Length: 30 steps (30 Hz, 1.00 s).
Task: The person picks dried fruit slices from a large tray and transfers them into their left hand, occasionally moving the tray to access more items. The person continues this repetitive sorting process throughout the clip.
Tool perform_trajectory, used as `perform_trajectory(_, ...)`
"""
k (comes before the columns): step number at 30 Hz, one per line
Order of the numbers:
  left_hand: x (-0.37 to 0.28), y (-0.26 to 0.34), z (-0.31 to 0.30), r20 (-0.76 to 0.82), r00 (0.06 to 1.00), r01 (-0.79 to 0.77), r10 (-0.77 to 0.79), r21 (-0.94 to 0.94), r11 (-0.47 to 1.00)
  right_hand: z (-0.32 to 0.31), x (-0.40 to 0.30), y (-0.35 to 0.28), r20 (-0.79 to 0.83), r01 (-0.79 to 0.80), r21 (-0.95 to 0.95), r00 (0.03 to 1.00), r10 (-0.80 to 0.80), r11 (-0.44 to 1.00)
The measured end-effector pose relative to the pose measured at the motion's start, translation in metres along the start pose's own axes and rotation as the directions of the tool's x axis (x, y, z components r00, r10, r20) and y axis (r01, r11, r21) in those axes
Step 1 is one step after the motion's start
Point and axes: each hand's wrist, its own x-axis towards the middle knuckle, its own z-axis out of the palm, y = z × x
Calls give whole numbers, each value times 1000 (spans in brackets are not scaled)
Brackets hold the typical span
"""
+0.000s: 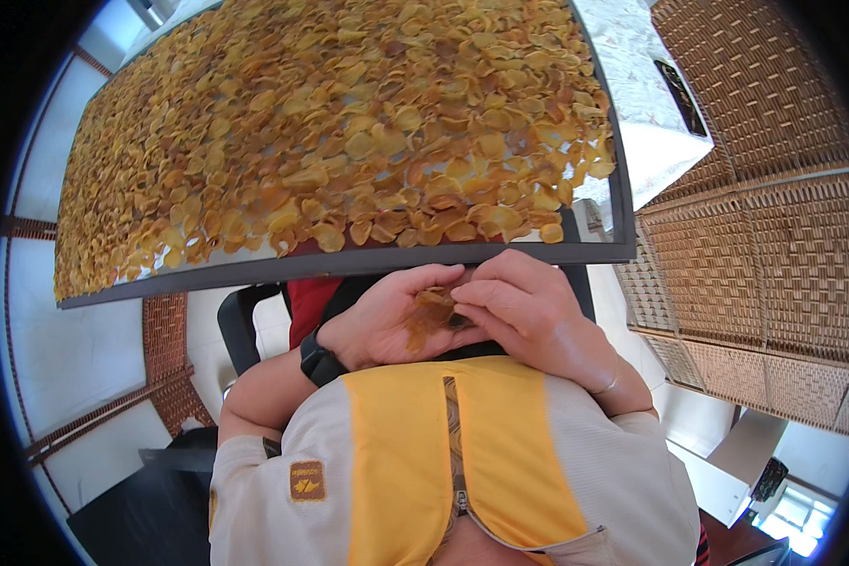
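Many thin, dried amber-brown slices (pixel 368 134) cover a wide mesh screen with a dark frame (pixel 368 260) in front of me. My left hand (pixel 403 318), with a black watch (pixel 320 359) at its wrist, lies palm up just below the frame's near edge and cradles a few slices (pixel 428 315). Over that palm, my right hand (pixel 530 311) is bent inward, its fingertips at the slices. Its thumb and fingers partly hide what they touch, so whether they pinch a slice is unclear.
A cloth-covered table (pixel 651 141) supports the screen's right side, with a dark object (pixel 680 97) near its edge. Woven panels (pixel 757 262) stand at the right. A black chair armrest (pixel 237 329) shows below the screen at the left.
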Motion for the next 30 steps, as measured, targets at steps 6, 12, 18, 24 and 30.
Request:
perform_trajectory(6, -2, -2, 4, -39, 998, -36, 38, 51, 998, 0, 0, -1, -52, 80, 6, 995, -79, 997)
perform_trajectory(12, -1, -1, -1, 24, 1000, -10, 9, 50, 999, -6, -2, -1, -135, 43, 67, 990, -34, 997)
perform_trajectory(18, -3, -4, 20, -68, 998, 10, 6, 244, 970, -54, -8, 0, -211, -249, 100, 941, 265, 963)
perform_trajectory(24, -4, 3, 5, 3, 1000, 28, -29, 239, 971, -82, -23, 44, -378, -432, 78, 821, 428, 898)
perform_trajectory(30, -3, 3, 6, -16, 1000, 25, -22, 225, 974, -89, -31, 77, -427, -505, -44, 789, 441, 862)
